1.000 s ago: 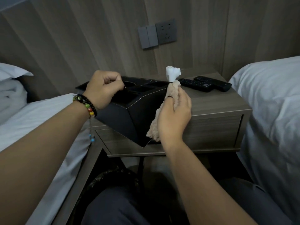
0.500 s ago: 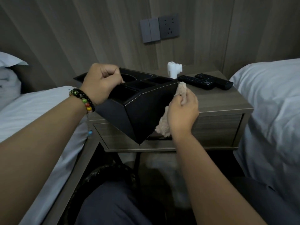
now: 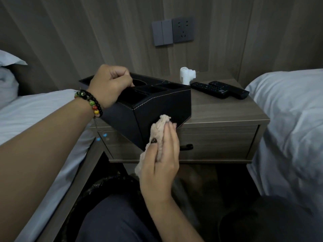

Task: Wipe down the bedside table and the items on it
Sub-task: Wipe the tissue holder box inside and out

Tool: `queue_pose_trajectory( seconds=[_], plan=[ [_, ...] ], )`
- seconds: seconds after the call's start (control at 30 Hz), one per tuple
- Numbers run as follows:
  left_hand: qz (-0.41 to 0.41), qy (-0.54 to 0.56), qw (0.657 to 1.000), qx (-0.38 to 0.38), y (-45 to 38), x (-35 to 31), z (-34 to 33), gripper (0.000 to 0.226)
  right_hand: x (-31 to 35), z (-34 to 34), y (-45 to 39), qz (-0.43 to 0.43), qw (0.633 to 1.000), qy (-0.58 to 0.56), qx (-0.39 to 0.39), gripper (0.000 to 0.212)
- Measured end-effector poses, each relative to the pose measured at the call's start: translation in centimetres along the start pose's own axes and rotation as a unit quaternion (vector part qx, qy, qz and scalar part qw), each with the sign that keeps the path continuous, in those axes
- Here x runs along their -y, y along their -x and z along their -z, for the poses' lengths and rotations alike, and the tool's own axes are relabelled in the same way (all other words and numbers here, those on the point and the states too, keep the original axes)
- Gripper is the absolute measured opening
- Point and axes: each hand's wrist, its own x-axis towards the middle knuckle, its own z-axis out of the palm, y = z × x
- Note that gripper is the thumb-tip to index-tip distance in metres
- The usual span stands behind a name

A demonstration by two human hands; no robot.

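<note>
Right hand with cloth slid lower down black organizer, left hand fingers gripping its rim, wooden bedside table

Bare forearms, a multicoloured bead bracelet, dark trousers.

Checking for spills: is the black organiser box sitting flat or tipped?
Tipped: black stitched leather organiser box overhangs the wooden bedside table, near corner hanging below its top.

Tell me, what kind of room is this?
Probably a hotel bedroom. Two beds with white bedding stand either side of a bedside table, which holds two remotes and a black organizer box.
</note>
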Motion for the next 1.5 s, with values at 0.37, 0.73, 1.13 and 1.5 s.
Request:
queue_pose_trajectory(
  seconds=[0.37, 0.73, 1.13, 1.5],
  plan=[
    [0.003, -0.001, 1.0, 0.006, 0.3, -0.5, 0.0, 0.021, 3.3, -1.5, -4.4, 0.208, 0.978, 0.016, -0.006, 0.045],
    [0.018, -0.025, 0.999, -0.01, 0.2, -0.5, -0.1, 0.027, 0.2, 1.3, -6.9, -0.076, 0.996, -0.003, -0.052, 0.046],
    [0.011, -0.042, 0.999, -0.019, 0.2, 0.0, 0.1, 0.034, -1.2, 1.4, -7.1, -0.074, 0.995, 0.029, -0.061, 0.045],
    [0.022, -0.03, 0.999, -0.013, -0.1, 0.2, -0.1, 0.033, 0.7, 0.4, -8.2, 0.124, 0.991, 0.019, -0.046, 0.042]
  ],
)
